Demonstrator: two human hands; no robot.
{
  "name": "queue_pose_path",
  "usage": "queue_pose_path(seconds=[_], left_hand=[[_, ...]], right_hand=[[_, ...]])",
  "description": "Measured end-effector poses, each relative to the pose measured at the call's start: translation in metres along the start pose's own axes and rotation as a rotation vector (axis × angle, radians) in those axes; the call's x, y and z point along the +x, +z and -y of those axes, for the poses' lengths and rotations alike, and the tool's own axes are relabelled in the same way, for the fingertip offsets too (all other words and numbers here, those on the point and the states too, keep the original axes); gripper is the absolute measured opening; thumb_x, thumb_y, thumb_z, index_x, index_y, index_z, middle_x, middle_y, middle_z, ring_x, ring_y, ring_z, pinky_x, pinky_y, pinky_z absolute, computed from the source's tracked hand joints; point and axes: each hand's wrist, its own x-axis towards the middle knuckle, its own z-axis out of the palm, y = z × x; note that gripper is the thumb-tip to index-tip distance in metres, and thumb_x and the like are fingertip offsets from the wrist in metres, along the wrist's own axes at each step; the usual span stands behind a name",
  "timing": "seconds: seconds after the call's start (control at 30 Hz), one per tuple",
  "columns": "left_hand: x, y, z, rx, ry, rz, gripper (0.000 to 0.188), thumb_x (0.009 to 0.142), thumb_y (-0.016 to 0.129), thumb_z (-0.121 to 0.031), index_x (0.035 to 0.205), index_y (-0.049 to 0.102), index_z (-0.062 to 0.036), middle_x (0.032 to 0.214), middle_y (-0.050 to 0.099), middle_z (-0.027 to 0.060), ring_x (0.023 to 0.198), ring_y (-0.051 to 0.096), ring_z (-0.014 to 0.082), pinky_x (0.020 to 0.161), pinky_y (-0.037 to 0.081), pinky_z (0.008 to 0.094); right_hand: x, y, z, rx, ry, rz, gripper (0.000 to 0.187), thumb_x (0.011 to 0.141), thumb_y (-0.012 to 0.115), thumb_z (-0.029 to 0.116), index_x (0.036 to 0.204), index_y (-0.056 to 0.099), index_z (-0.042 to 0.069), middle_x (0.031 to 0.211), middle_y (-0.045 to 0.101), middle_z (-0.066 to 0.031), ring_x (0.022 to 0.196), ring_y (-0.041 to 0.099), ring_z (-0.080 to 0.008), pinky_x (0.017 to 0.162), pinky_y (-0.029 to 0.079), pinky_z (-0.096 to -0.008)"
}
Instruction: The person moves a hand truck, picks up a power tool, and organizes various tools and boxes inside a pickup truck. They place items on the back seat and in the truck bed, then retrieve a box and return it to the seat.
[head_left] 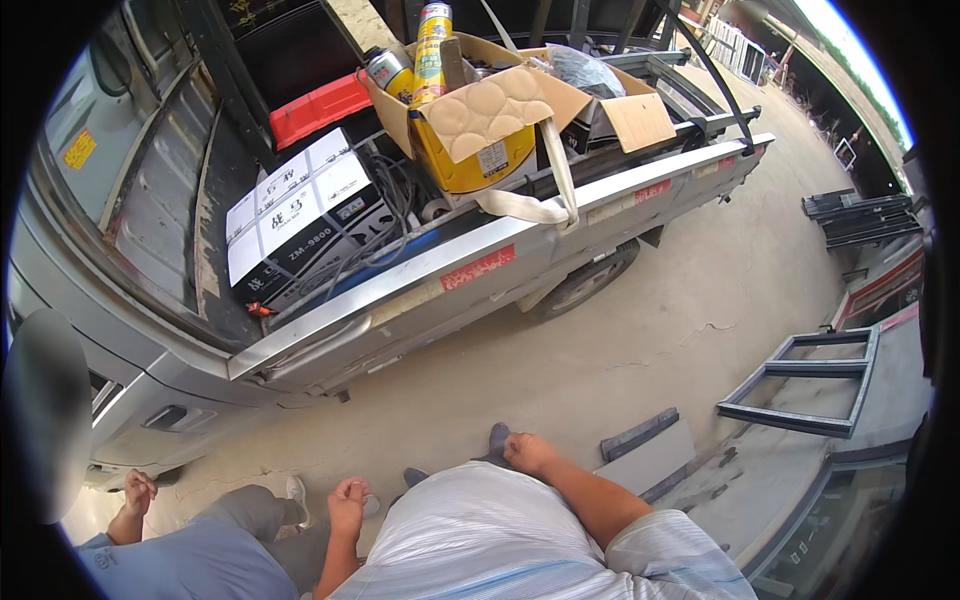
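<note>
My left hand (347, 497) is raised at the left of my striped shirt, its fingers curled in and nothing visible in them. Low in front of my belly is my right hand (522, 452), loosely closed, also with no object showing. Both hands are apart from the pickup truck (400, 345), whose open bed lies ahead. On the bed stand a white and black carton (295, 205), an open cardboard box (490, 110) with spray cans (432, 50) in it, and a red plastic case (318, 108). A grey cable (400, 205) lies coiled beside the carton.
A co-worker (200, 545) in a blue shirt is close on my left, one hand (138, 492) raised. To my right lie grey panels (650, 450), a metal window frame (810, 375) and dark bars (860, 215). A pale strap (555, 180) hangs over the truck's side rail.
</note>
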Motion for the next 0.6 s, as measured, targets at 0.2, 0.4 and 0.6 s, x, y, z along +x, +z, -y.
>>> queue_pose_path(seconds=[0.2,0.4,0.6], left_hand=[[-0.013,0.124,-0.155,0.221,0.576,-0.175,0.022,0.107,0.060,-0.010,0.121,0.070,0.0016,0.112,0.072,0.0119,0.100,0.069,0.0180,0.091,0.056,0.0324],[-0.006,0.219,-0.336,0.486,1.272,-0.325,0.027,0.096,0.066,-0.004,0.122,0.069,-0.0007,0.124,0.066,0.0185,0.115,0.065,0.0375,0.103,0.051,0.0426],[0.048,0.280,-0.388,0.646,1.282,-0.415,0.025,0.098,0.066,-0.019,0.118,0.072,-0.0060,0.121,0.069,0.0115,0.111,0.065,0.0321,0.095,0.052,0.0427]], right_hand=[[0.007,-0.044,-0.092,0.120,0.014,-0.054,0.033,0.094,0.061,0.034,0.114,0.074,0.011,0.114,0.076,-0.0227,0.109,0.071,-0.0419,0.095,0.056,-0.0500],[-0.027,-0.048,-0.179,0.299,0.145,-0.168,0.035,0.095,0.063,0.034,0.115,0.076,0.008,0.109,0.078,-0.0227,0.106,0.074,-0.0395,0.094,0.057,-0.0460],[-0.049,0.015,-0.245,0.511,0.057,-0.259,0.028,0.102,0.063,0.020,0.111,0.075,-0.003,0.098,0.079,-0.0204,0.094,0.076,-0.0231,0.085,0.057,-0.0367]])
